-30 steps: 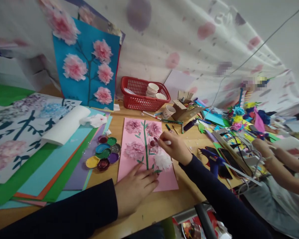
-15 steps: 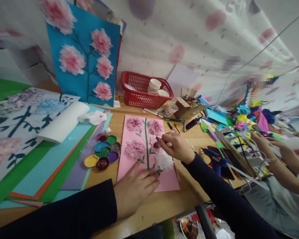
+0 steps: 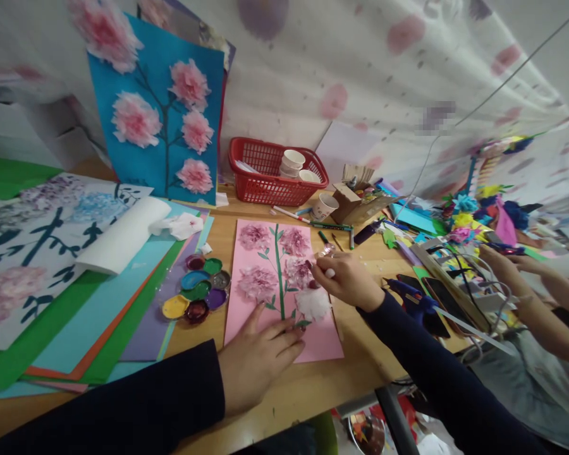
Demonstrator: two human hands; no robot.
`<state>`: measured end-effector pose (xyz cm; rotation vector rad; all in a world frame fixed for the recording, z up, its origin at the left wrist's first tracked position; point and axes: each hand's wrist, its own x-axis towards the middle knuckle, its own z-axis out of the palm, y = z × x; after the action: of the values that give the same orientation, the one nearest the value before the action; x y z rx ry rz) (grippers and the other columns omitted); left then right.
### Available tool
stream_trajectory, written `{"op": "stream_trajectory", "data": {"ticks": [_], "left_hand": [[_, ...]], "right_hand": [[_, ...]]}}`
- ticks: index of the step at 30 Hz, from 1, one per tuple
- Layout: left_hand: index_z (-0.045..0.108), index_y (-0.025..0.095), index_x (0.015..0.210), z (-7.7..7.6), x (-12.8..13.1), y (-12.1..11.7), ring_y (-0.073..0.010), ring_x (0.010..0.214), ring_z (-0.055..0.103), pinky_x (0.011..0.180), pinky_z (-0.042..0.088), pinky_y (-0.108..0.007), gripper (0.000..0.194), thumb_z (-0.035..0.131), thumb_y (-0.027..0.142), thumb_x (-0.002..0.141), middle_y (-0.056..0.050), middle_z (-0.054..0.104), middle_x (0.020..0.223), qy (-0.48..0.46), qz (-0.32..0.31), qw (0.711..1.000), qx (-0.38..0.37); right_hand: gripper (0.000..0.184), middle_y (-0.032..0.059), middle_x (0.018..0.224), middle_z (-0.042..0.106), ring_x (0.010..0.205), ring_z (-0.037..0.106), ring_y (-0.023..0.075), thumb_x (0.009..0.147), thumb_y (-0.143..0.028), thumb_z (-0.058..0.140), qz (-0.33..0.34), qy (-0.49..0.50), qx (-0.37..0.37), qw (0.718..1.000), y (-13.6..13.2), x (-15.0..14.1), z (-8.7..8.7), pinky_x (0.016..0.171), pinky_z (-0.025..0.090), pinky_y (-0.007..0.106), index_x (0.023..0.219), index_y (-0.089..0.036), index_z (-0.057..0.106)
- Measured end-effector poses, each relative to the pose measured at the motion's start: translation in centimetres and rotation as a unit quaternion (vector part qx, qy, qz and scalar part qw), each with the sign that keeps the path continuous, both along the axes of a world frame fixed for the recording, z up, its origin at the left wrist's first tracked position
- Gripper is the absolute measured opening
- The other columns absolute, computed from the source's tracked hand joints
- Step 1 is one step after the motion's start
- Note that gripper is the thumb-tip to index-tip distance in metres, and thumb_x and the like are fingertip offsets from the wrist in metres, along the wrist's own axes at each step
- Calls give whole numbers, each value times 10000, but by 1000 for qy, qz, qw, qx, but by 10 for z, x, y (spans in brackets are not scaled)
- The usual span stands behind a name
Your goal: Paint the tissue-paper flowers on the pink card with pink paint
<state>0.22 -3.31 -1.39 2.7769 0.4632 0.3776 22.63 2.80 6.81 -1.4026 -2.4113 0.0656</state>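
One pink sheet (image 3: 325, 347), flat on the wooden table (image 3: 265, 430), bearing a green stem (image 3: 279, 272), small leaves and five ruffled flowers: four tinted purplish pink, plus one white flower (image 3: 313, 305) at lower right.

One left hand (image 3: 263, 357), laid palm down, fingers spread, across the sheet's lower part; nothing grasped.

One right hand (image 3: 344, 278), curled closed around a small tool, its white end (image 3: 330, 273) showing at the fist; held over the sheet's right edge, just above the white flower. Rest of tool largely hidden.

Eight paint pots (image 3: 196, 291), clustered left of the sheet; yellow, greens, blue, grey, purple, dark reds.

One red basket (image 3: 270, 191), behind, containing white cups (image 3: 293, 159).

One blue sheet (image 3: 145, 174) with pink flowers, upright, back left.

One blue glue gun (image 3: 412, 297), right of the right hand.

Co-worker's forearms (image 3: 550, 303), far right.
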Motion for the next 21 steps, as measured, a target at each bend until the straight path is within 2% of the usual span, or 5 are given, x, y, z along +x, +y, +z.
{"op": "stream_trajectory", "data": {"ticks": [6,8,12,16,21], "left_hand": [[431,175,1344,2,0,0,-223,1329,378,1142,-63,-510,527,432,82,825,-59,454,1445,3,-1,1000,13],[427,174,1346,2,0,0,-224,1331,376,1140,-64,-513,532,422,71,825,-56,447,1451,8,-3,1000,16],[415,187,1357,0,0,1,-216,1348,355,1141,-40,-520,543,431,76,826,-52,436,1459,12,-6,1000,18],[409,193,1367,-3,-1,2,-216,1346,359,1142,-5,-517,546,436,88,832,-66,440,1455,21,-9,999,24],[408,201,1369,-1,-1,2,-216,1353,349,1140,4,-525,518,409,105,860,-61,439,1456,15,-13,999,31]], "right_hand": [[362,34,613,574,592,487,133,901,-411,471,4,87,-1,996,17,-13,-7,623,365,257,623,-195,555],[379,31,596,556,582,473,130,898,-408,466,-9,100,13,995,19,-16,-8,610,355,255,600,-189,548],[428,-4,512,523,479,411,95,905,-428,437,-55,119,-29,991,21,-13,-11,530,315,232,567,-183,531],[430,5,507,527,506,425,110,878,-442,472,-118,115,42,986,24,-12,-13,544,312,241,538,-184,522],[450,13,546,593,517,472,111,868,-511,466,-120,191,-34,974,24,-12,-20,518,334,217,595,-176,591]]}}
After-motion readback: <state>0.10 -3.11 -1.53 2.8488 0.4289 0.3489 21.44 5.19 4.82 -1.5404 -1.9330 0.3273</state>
